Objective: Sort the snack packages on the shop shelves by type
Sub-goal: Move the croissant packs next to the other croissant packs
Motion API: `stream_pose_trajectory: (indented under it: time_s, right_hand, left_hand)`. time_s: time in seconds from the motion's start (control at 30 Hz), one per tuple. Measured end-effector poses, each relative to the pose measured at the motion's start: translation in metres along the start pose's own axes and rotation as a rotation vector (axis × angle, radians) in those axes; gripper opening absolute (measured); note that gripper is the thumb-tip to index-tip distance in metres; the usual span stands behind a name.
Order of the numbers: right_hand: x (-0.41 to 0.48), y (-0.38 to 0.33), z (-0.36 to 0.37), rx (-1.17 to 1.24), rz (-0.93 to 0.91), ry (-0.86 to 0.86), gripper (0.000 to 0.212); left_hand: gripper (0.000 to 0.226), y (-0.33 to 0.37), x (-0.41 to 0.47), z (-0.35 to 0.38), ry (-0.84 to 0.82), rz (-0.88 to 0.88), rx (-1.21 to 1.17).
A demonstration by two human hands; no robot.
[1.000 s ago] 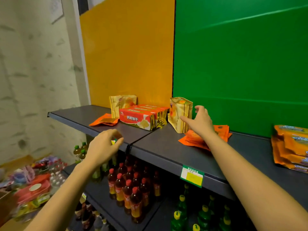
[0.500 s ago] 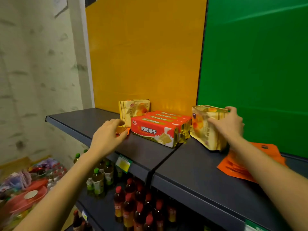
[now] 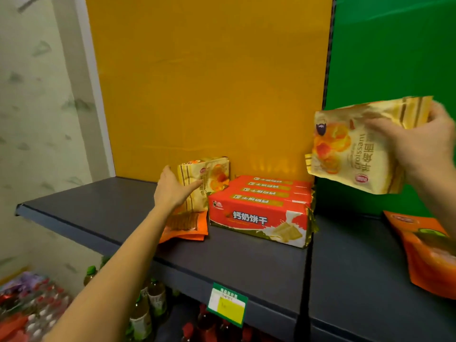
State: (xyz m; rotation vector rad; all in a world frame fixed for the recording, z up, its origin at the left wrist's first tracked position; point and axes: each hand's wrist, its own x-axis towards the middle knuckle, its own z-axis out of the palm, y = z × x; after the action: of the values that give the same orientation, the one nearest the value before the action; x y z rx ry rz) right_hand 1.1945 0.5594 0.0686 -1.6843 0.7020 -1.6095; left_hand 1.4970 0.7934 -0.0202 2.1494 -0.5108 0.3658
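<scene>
My right hand (image 3: 419,146) grips a golden croissant bag (image 3: 350,149) and holds it in the air above the shelf, in front of the seam between the yellow and green back panels. My left hand (image 3: 172,188) rests with fingers apart against a second golden croissant bag (image 3: 212,176) standing upright at the back of the dark shelf (image 3: 98,208). Red biscuit packs (image 3: 261,208) lie side by side to the right of that bag. An orange pouch (image 3: 187,225) lies flat under my left wrist.
Another orange pouch (image 3: 429,253) lies flat on the right shelf section. A green and yellow price tag (image 3: 227,304) hangs on the shelf's front edge. Drink bottles (image 3: 145,314) stand on the lower shelf. Wrapped goods (image 3: 22,307) lie on the floor at lower left.
My right hand has lifted the croissant bag off the shelf into the air. My left hand has moved back from the orange pouch to the standing croissant bag.
</scene>
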Motion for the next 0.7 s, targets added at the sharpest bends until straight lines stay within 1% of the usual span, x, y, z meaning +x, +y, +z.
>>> stream_pose_trajectory:
  time_s: [0.07,0.13,0.23,0.37,0.47,0.57,0.63,0.7]
  right_hand:
    - [-0.007,-0.004,0.006,0.002,-0.026,0.017,0.092]
    - [-0.015,-0.006,0.01,0.001,-0.042,0.021,0.086]
    - [-0.027,-0.006,0.016,-0.014,-0.065,0.005,0.067]
    - [-0.036,-0.004,0.023,-0.043,-0.076,0.022,0.058]
    - [-0.036,-0.002,0.027,-0.067,-0.075,0.048,0.06]
    - [-0.036,-0.001,0.03,-0.071,-0.073,0.072,0.064]
    - [-0.035,0.0,0.028,-0.082,-0.073,0.095,0.066]
    - [-0.033,0.0,0.021,-0.083,-0.072,0.126,0.068]
  left_hand:
    - [0.108,-0.006,0.021,0.011,-0.057,-0.054,-0.055]
    - [0.107,-0.013,0.037,0.021,-0.106,-0.092,-0.122]
    - [0.089,-0.023,0.049,0.036,-0.107,-0.111,-0.221]
    - [0.064,-0.03,0.056,0.047,-0.027,-0.163,-0.377]
    - [0.056,-0.032,0.062,0.046,0.037,-0.161,-0.438]
    - [0.052,-0.024,0.062,0.035,0.118,-0.079,-0.412]
    - [0.052,-0.011,0.059,0.022,0.196,-0.004,-0.371]
    - [0.053,0.005,0.056,0.007,0.281,0.055,-0.381]
